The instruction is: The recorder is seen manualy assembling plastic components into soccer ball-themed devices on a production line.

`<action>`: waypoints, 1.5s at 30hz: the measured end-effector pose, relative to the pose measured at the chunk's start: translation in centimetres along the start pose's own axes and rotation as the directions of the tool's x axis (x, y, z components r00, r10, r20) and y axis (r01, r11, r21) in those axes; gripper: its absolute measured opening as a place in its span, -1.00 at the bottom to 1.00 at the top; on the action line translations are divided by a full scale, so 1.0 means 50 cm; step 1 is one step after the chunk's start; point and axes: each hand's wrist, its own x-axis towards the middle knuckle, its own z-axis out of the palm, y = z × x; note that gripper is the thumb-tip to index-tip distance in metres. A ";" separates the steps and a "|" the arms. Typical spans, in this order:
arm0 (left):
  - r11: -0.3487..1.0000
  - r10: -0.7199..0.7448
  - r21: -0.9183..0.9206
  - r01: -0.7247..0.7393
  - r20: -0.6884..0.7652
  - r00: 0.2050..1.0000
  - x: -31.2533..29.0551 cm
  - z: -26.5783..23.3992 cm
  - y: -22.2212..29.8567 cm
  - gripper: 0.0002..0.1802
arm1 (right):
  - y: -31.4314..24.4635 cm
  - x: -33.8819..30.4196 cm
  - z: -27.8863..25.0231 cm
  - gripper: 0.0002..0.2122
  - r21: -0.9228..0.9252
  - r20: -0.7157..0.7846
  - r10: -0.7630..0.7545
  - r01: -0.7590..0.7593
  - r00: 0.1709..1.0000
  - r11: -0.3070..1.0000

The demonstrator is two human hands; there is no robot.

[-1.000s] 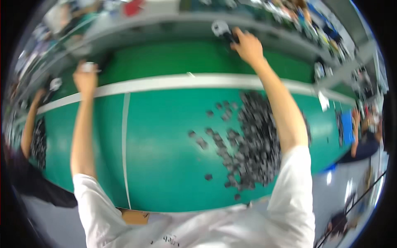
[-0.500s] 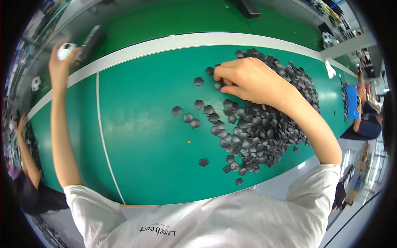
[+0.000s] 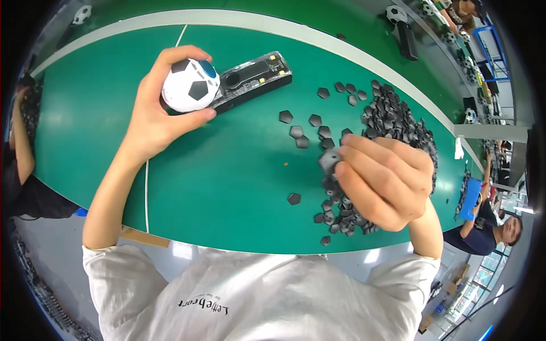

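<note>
My left hand grips a small white football-patterned ball, thumb below and fingers curled round its far side. Fixed to the ball is a black bar-shaped housing with exposed circuitry and yellowish squares, pointing right. A dark blue round spot shows on the ball's upper right. Between the thumb and fingers of my right hand is a black pentagon piece, slightly blurred. That hand is raised over a heap of similar black pentagons, hiding part of it. Several loose pentagons lie left of the heap.
A pale rail borders the green work surface at the far side. Beyond it, another ball-and-bar unit lies on green. Co-workers sit at both sides; the right one is near a blue tray.
My left hand has come in from the far left with the ball unit, nearer the middle. My right hand has drawn back toward me from the heap's far edge, lifting a pentagon piece.
</note>
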 end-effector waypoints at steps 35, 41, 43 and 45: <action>0.957 -0.274 -0.041 0.289 0.214 0.938 0.075 -0.046 0.077 -0.71 | -0.004 0.173 0.105 -0.77 0.423 0.132 0.157 -0.198 0.979 0.884; 0.914 -0.086 -0.356 0.192 0.292 0.952 0.067 -0.049 0.089 -0.64 | -0.024 0.116 0.105 -0.70 0.326 -0.056 -0.075 0.090 0.996 0.941; 0.961 -0.029 -0.264 0.080 0.194 0.981 0.065 -0.041 0.102 -0.64 | -0.021 0.113 0.095 -0.72 0.338 -0.049 -0.090 0.101 0.995 0.936; 0.986 -0.019 -0.162 0.046 0.167 0.986 0.064 -0.033 0.110 -0.64 | -0.027 0.113 0.085 -0.71 0.352 0.018 -0.004 -0.002 1.000 0.936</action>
